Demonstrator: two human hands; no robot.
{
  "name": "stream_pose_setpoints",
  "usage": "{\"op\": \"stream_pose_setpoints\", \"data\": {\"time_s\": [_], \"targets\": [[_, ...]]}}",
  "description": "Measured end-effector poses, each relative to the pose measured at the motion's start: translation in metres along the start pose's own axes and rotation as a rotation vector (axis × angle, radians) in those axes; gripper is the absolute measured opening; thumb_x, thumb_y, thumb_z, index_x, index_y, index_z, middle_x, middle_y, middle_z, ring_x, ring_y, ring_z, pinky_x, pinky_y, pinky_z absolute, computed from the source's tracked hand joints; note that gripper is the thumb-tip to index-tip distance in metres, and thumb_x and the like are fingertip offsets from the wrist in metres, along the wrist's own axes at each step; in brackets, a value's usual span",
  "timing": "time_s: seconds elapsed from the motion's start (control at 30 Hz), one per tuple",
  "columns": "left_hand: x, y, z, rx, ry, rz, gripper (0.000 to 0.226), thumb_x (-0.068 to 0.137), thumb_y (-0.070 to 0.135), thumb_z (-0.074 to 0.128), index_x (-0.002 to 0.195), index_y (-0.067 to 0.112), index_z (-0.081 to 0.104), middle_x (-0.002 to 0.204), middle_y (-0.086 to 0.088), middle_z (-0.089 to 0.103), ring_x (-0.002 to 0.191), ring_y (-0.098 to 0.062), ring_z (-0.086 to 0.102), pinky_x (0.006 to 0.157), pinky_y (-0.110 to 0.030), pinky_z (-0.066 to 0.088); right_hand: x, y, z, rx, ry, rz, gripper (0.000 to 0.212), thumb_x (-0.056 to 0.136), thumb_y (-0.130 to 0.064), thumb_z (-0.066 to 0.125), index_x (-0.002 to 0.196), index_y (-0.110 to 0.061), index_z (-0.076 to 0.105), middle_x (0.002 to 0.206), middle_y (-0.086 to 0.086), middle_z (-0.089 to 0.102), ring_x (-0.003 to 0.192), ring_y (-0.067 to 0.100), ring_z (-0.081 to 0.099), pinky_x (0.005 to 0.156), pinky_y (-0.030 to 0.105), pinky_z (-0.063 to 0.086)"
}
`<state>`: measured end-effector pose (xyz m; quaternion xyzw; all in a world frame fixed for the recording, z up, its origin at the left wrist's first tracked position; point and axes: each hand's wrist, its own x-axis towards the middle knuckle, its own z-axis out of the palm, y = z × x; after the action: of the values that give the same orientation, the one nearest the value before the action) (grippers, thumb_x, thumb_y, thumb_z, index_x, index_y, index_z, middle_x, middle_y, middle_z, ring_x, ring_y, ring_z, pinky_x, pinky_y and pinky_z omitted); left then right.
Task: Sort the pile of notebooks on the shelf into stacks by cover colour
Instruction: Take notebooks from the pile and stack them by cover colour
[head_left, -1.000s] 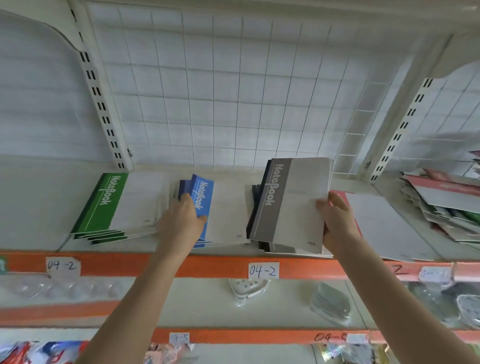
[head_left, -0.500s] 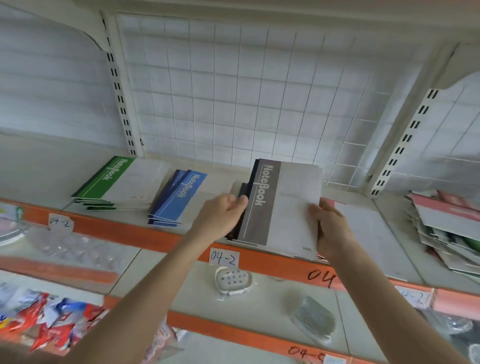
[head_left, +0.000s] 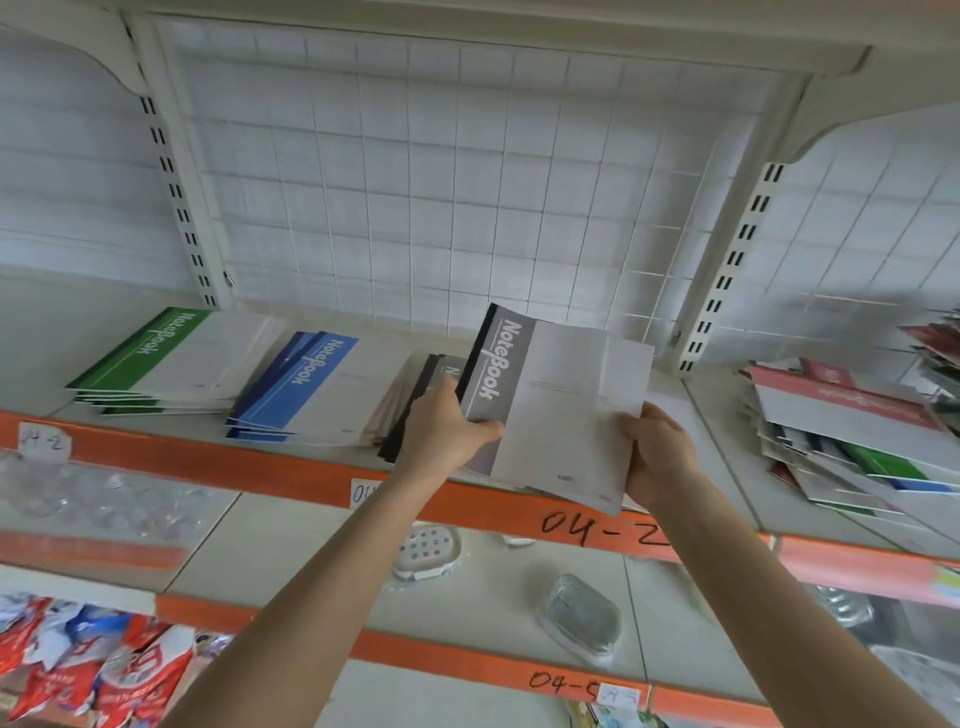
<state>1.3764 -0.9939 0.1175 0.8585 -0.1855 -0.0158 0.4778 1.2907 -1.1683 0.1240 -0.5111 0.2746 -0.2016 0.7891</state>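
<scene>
Both hands grip a grey notebook (head_left: 561, 405), lifted and tilted above the front edge of the shelf (head_left: 260, 460) near its middle. The left hand (head_left: 447, 434) clamps the lower spine corner: its thumb lies across the grey cover band and its other fingers curl underneath, out of sight. The right hand (head_left: 660, 452) grasps the opposite long edge, thumb on top of the white cover, fingers wrapped behind. At least one more cover shows fanned out behind the top one; how many are held cannot be told.

Just behind the left hand a grey stack (head_left: 418, 389) lies on the shelf. To its left lies the blue stack (head_left: 306, 389), and at the shelf's left end the green stack (head_left: 171, 358). An unsorted pile (head_left: 852, 441) of mixed covers lies toward the right end.
</scene>
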Motion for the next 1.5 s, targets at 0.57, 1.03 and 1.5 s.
{"op": "stream_pose_setpoints", "data": {"time_s": [0.57, 1.03, 1.5], "targets": [[0.005, -0.029, -0.019, 0.775, 0.071, -0.111, 0.043, 0.09, 0.047, 0.053, 0.111, 0.01, 0.052, 0.113, -0.009, 0.049, 0.103, -0.024, 0.049, 0.078, -0.034, 0.049, 0.001, -0.018, -0.028, -0.117, 0.073, -0.003, 0.02, 0.096, 0.004, 0.04, 0.098, -0.008, 0.055, 0.085, 0.008, 0.061, 0.074, 0.023, 0.06, 0.059, 0.037, 0.049], [0.009, 0.007, 0.041, 0.857, -0.254, 0.35, 0.066, 0.094, 0.061, 0.024, 0.146, 0.022, 0.025, 0.149, -0.009, 0.029, 0.139, -0.029, 0.021, 0.108, -0.048, 0.029, 0.027, -0.03, -0.063, -0.837, 0.236, 0.024, 0.052, 0.084, 0.001, 0.063, 0.132, 0.007, 0.042, 0.108, 0.019, 0.056, 0.09, 0.031, 0.056, 0.067, 0.033, 0.05], [0.028, 0.047, 0.093, 0.76, -0.416, 0.611, 0.066, 0.093, 0.061, 0.024, 0.147, 0.023, 0.023, 0.151, -0.008, 0.026, 0.14, -0.028, 0.021, 0.11, -0.047, 0.026, 0.011, -0.015, -0.067, -1.778, 0.29, -0.103, 0.052, 0.094, -0.048, 0.042, 0.138, -0.02, 0.036, 0.139, 0.009, 0.036, 0.13, 0.028, 0.03, 0.102, 0.042, 0.036]]}}
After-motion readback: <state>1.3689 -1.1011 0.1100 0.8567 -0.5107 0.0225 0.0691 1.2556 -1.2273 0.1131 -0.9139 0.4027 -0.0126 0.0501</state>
